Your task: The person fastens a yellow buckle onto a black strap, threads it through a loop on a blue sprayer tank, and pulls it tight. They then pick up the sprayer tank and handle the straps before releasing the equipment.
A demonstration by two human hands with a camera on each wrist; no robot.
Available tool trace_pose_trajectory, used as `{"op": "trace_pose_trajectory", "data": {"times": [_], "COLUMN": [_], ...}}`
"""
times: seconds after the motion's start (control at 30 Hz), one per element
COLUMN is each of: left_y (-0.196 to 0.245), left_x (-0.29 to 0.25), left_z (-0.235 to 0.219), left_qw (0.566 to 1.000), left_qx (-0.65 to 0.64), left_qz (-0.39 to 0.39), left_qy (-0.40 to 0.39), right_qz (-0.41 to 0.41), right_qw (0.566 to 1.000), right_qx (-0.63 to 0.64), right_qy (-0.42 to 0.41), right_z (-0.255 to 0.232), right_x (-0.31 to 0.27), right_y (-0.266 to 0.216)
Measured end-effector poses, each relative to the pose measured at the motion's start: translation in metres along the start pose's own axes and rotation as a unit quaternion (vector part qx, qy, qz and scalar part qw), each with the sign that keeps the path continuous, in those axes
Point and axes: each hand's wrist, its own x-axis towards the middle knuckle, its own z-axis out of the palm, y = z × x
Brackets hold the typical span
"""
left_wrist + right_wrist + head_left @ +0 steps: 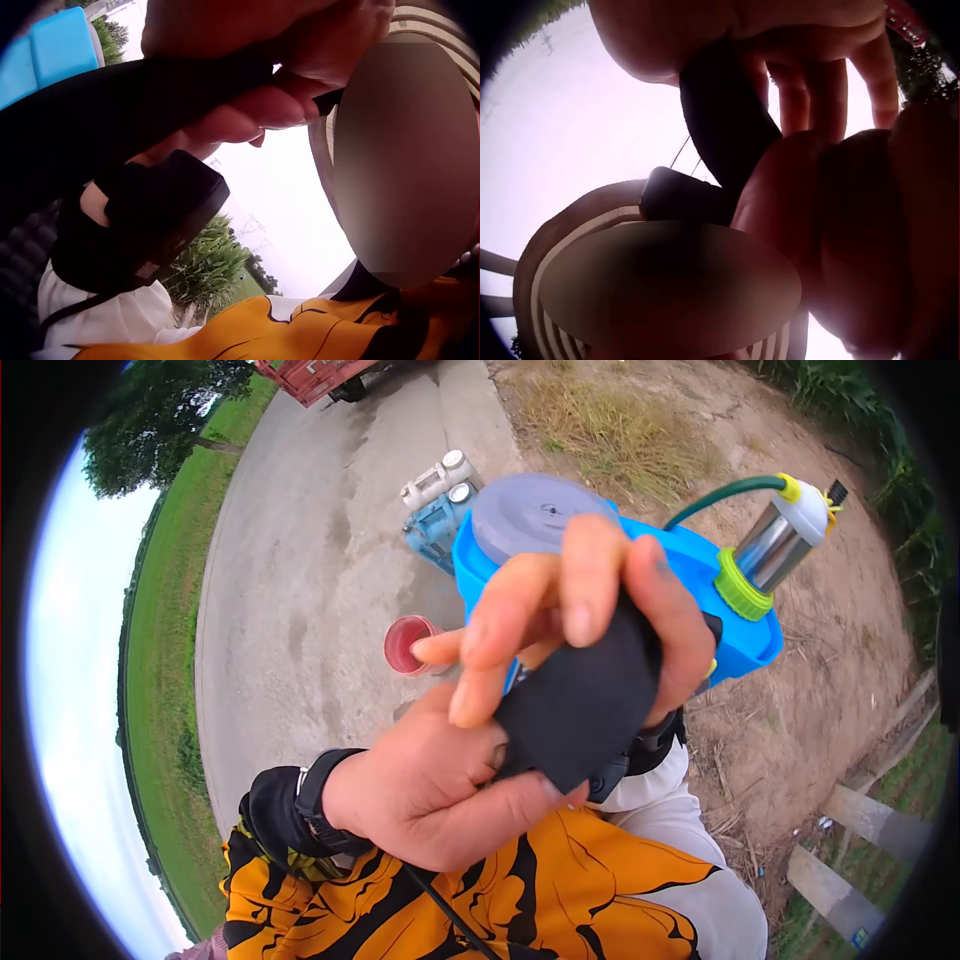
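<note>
A wide black strap (pixel 585 705) lies between both hands at the center of the head view. My left hand (pixel 425 790) comes in from the lower left, its thumb along the strap's lower edge as it grips the near end. From the right, my right hand (pixel 600 595) has its fingers bent over the strap's upper side. The left wrist view shows the black strap (pixel 112 97) running to curled fingers (pixel 255 109). Right behind the hands stands a blue backpack sprayer (pixel 735 630) with a grey round lid (pixel 530 515); the hands hide part of its tank.
A metal cylinder (pixel 775 545) with a green hose (pixel 720 495) rises from the sprayer. Beyond are blue and white jugs (pixel 435 510), a red bucket (pixel 408 645) and a red vehicle (pixel 315 375) on concrete. Concrete posts (pixel 835 890) stand lower right. Orange patterned cloth (pixel 560 880) covers the lap.
</note>
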Motion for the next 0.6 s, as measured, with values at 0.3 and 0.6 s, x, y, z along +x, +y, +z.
{"op": "trace_pose_trajectory", "data": {"times": [0.3, 0.6], "left_y": [0.101, 0.129], "left_x": [0.042, 0.025], "left_z": [0.018, 0.02], "left_qw": [1.0, 0.996], "left_qx": [0.001, 0.02], "left_qz": [0.009, 0.086], "left_qy": [-0.007, -0.008], "right_qz": [-0.21, -0.307], "right_qw": [0.971, 0.919], "right_qx": [-0.098, -0.244], "right_qy": [-0.062, -0.031], "right_z": [0.107, 0.178], "right_x": [0.052, 0.046], "right_y": [-0.053, -0.059]}}
